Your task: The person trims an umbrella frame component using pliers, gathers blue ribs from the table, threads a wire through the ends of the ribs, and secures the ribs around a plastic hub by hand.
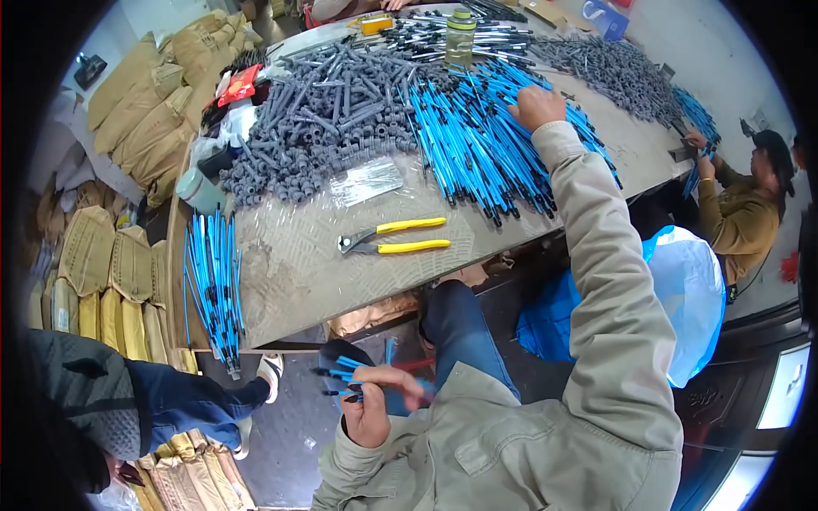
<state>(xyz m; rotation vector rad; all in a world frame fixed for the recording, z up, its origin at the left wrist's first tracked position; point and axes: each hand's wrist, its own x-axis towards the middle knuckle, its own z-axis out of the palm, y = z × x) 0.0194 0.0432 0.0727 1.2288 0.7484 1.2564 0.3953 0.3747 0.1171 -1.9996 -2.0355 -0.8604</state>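
Observation:
My left hand (368, 417) is close to my body, below the table edge, with its fingers closed around several blue rods (348, 363) with black ends. My right arm reaches across the table to a large pile of blue rods with black tips (477, 140). Curled fingers of my right hand (540, 108) rest at the far right part of that pile; what they pinch is hidden. Yellow-handled cutting pliers (412, 227) lie on the table in front of the pile. A bundle of thin clear strips (366, 182) lies beyond them.
Grey plastic sleeves (332, 119) heap at the table's left, more grey parts (609, 72) at the far right. A green-lidded bottle (460, 38) stands behind. Another blue rod bundle (216, 289) overhangs the left corner. A blue-white sack (682, 298) and co-worker (741, 204) are right; another person's legs (187, 400) left.

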